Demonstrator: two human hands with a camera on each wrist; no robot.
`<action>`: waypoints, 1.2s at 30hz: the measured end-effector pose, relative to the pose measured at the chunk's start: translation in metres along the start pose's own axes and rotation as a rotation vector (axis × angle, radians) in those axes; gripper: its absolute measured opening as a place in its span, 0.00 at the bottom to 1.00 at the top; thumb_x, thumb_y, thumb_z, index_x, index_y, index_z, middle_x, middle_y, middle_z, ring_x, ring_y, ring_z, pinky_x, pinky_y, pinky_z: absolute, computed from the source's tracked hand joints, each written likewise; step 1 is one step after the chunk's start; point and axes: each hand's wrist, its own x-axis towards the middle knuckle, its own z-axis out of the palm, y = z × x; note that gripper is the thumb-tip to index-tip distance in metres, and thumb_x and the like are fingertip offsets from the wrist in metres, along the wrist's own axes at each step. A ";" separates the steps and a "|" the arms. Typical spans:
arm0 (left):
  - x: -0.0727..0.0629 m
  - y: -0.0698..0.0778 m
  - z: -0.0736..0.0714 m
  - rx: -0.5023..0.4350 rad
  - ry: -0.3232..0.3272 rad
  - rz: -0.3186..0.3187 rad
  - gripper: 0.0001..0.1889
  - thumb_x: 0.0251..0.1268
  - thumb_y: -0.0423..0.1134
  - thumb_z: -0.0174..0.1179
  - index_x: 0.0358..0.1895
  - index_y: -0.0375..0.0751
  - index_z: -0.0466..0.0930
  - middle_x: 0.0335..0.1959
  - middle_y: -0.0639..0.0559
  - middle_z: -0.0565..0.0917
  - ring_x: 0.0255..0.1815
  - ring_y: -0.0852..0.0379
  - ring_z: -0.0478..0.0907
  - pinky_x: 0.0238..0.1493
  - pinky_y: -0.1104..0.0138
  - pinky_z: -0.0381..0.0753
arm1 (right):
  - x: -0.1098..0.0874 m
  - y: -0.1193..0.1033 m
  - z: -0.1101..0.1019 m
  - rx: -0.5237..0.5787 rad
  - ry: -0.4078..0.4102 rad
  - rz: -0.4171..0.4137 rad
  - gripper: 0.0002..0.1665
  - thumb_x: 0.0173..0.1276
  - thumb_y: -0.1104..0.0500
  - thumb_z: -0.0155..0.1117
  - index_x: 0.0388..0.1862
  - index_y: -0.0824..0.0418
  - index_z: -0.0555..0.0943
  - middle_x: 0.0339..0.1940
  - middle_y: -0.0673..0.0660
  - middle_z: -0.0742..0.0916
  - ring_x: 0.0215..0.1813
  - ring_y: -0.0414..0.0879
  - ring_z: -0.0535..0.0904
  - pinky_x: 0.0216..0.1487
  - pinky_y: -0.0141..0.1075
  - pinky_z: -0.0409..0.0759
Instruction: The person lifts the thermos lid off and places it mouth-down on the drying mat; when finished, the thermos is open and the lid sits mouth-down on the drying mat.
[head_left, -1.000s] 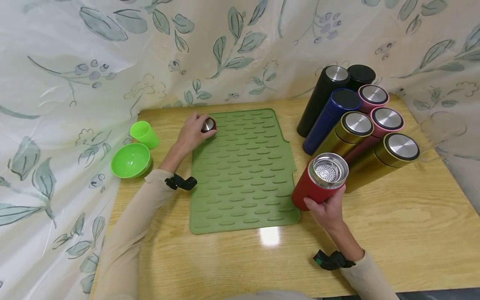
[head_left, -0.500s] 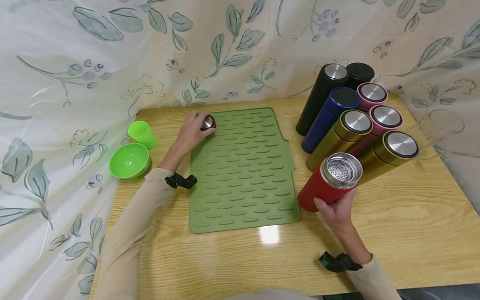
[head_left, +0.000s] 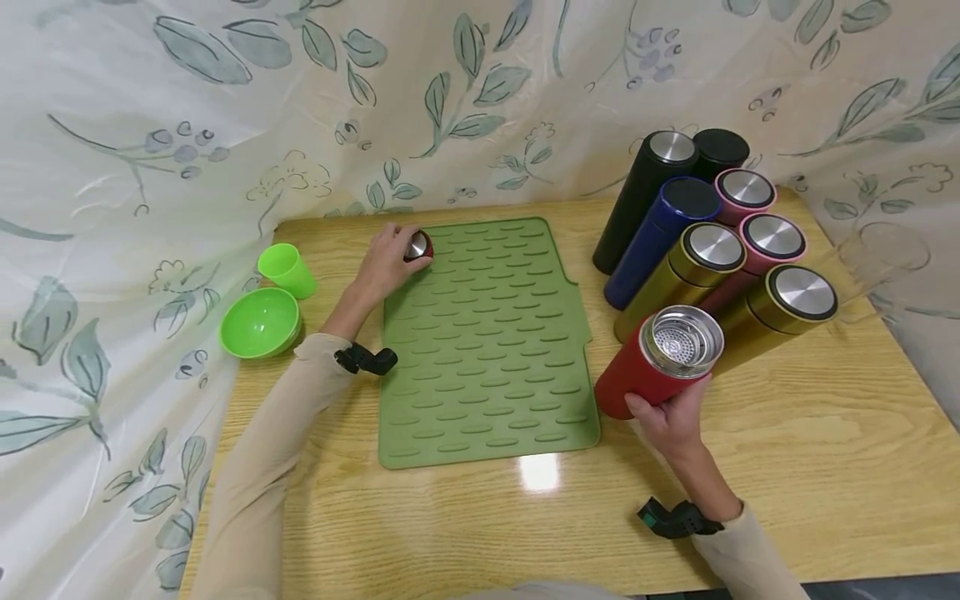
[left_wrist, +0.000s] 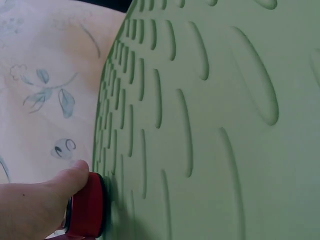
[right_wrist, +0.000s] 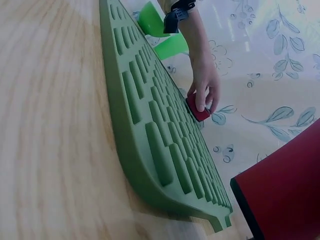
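Observation:
At the far left corner of the green ribbed mat [head_left: 487, 350], my left hand [head_left: 381, 265] holds a red bottle lid [head_left: 419, 245] with a silver top. Thumb and fingers lie around the lid's side; the left wrist view shows the thumb on the red lid [left_wrist: 89, 207], right at the mat's surface. My right hand [head_left: 675, 425] grips a red thermos [head_left: 633, 379], tilted, beside the mat's right edge. Its mouth is uncapped, showing a steel rim and a perforated strainer inside. In the right wrist view only the dark-based lower part of the thermos [right_wrist: 287, 187] shows.
Several capped thermoses stand grouped at the right, among them a black one [head_left: 637, 204], a blue one [head_left: 652, 250] and a gold one [head_left: 757, 321]. A clear glass vessel [head_left: 873, 258] is behind them. A green bowl [head_left: 258, 323] and green cup [head_left: 288, 271] sit at the left.
The right hand has moved the red thermos to the right, off the mat's edge, then held it nearly still. The left hand and lid have stayed in place.

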 end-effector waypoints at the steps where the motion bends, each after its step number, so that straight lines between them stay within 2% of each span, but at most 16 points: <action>1: 0.000 -0.001 0.001 -0.001 -0.006 -0.001 0.33 0.64 0.48 0.64 0.69 0.39 0.65 0.60 0.34 0.69 0.60 0.37 0.68 0.54 0.49 0.77 | 0.000 0.002 -0.002 0.006 -0.004 -0.002 0.52 0.52 0.49 0.78 0.61 0.74 0.57 0.56 0.54 0.81 0.58 0.43 0.77 0.60 0.28 0.75; 8: -0.001 -0.002 0.006 -0.011 -0.016 0.007 0.32 0.64 0.48 0.63 0.68 0.38 0.66 0.60 0.35 0.71 0.59 0.39 0.69 0.55 0.50 0.77 | -0.003 0.011 -0.013 0.025 -0.020 -0.031 0.54 0.53 0.49 0.77 0.62 0.74 0.53 0.59 0.57 0.79 0.58 0.45 0.77 0.61 0.29 0.75; 13: -0.001 0.000 0.004 0.022 -0.040 0.017 0.33 0.65 0.48 0.63 0.68 0.36 0.64 0.60 0.34 0.71 0.59 0.38 0.70 0.56 0.49 0.77 | -0.007 0.010 -0.018 0.051 -0.028 -0.016 0.53 0.53 0.51 0.77 0.63 0.72 0.53 0.59 0.58 0.78 0.59 0.46 0.77 0.62 0.30 0.75; 22: 0.001 0.003 0.002 0.057 -0.071 0.021 0.33 0.66 0.46 0.62 0.69 0.36 0.63 0.63 0.32 0.70 0.62 0.36 0.69 0.62 0.48 0.74 | -0.010 0.006 -0.026 -0.007 -0.015 0.009 0.52 0.54 0.51 0.77 0.63 0.72 0.54 0.59 0.56 0.79 0.60 0.45 0.75 0.63 0.29 0.73; 25: 0.001 0.003 0.004 0.064 -0.072 0.024 0.33 0.66 0.46 0.62 0.69 0.36 0.63 0.63 0.32 0.71 0.63 0.36 0.69 0.62 0.48 0.74 | -0.012 0.002 -0.028 0.060 0.003 0.005 0.50 0.53 0.56 0.78 0.62 0.73 0.56 0.58 0.58 0.80 0.59 0.46 0.77 0.62 0.30 0.75; 31: 0.000 0.001 0.005 0.052 -0.077 0.017 0.32 0.66 0.46 0.62 0.69 0.37 0.64 0.64 0.33 0.71 0.64 0.36 0.69 0.63 0.48 0.74 | -0.016 -0.007 -0.031 0.272 0.086 -0.118 0.45 0.47 0.67 0.79 0.56 0.79 0.59 0.52 0.70 0.81 0.54 0.57 0.82 0.60 0.38 0.80; 33: 0.000 0.002 0.003 0.048 -0.083 0.007 0.33 0.66 0.46 0.62 0.70 0.37 0.63 0.65 0.33 0.70 0.64 0.37 0.69 0.63 0.48 0.74 | -0.016 -0.010 -0.034 0.287 0.126 -0.171 0.46 0.46 0.67 0.79 0.55 0.78 0.59 0.51 0.73 0.79 0.54 0.60 0.81 0.60 0.41 0.80; 36: -0.002 0.004 0.000 0.042 -0.089 -0.008 0.34 0.66 0.46 0.62 0.70 0.37 0.63 0.65 0.34 0.70 0.65 0.37 0.69 0.63 0.48 0.74 | -0.020 -0.014 -0.041 0.242 0.188 -0.204 0.46 0.47 0.66 0.80 0.54 0.76 0.57 0.51 0.74 0.77 0.53 0.60 0.81 0.59 0.40 0.81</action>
